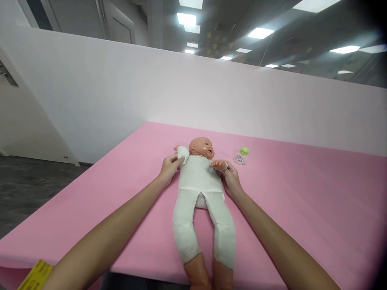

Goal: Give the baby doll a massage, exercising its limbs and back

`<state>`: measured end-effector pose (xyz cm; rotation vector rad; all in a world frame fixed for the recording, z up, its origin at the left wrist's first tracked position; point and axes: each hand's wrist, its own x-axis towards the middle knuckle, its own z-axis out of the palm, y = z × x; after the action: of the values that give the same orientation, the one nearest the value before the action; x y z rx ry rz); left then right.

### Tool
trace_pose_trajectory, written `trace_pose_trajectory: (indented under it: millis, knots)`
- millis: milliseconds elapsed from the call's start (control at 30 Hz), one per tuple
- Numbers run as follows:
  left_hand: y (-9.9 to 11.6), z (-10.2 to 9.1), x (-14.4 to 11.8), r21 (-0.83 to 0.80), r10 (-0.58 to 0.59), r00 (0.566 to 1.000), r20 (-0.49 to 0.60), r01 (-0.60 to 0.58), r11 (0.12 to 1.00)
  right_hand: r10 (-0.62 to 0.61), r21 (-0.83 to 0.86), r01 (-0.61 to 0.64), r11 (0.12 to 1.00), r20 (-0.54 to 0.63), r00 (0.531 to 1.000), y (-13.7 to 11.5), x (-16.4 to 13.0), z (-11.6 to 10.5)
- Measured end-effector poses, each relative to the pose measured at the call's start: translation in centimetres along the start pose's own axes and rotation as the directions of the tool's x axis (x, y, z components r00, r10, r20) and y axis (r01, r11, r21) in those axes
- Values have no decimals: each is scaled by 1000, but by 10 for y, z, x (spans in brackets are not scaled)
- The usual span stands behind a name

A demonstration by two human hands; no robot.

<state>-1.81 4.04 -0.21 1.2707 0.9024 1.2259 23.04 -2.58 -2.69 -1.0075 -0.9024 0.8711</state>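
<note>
Right now the left hand (169, 167) has its fingers (178, 161) pinched on the white sleeve (183, 153) of the doll (199, 189), at the doll's raised arm beside the head. Right hand (232, 180) has its fingers closed around the doll's other wrist, bare doll hand (218, 164) sticking out past them across the chest. Doll lies face up in the middle of the pink desk (302, 193), head away from the person, legs toward the near edge, bare feet hanging at the edge. White one-piece suit already covers body, both legs and the arm on the left-hand side; judging from this, dressing looks mostly done, with only the sleeve at the right hand left to settle, though that cuff is partly hidden. Small bottle with green cap (241, 156) stands near the doll's head, apart from both hands, untouched. White partition wall (121, 88) behind the desk.
</note>
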Motion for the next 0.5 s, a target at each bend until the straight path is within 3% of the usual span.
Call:
trace_pose_trajectory:
  millis: [333,500]
  knots:
    - [2,2,-1,-14,48,998,42,-47,999,82,69,-77,995,-67,994,1,5,-2]
    - [3,2,-2,-35,27,998,55,-25,999,51,71,-47,996,-63,997,1,4,-2]
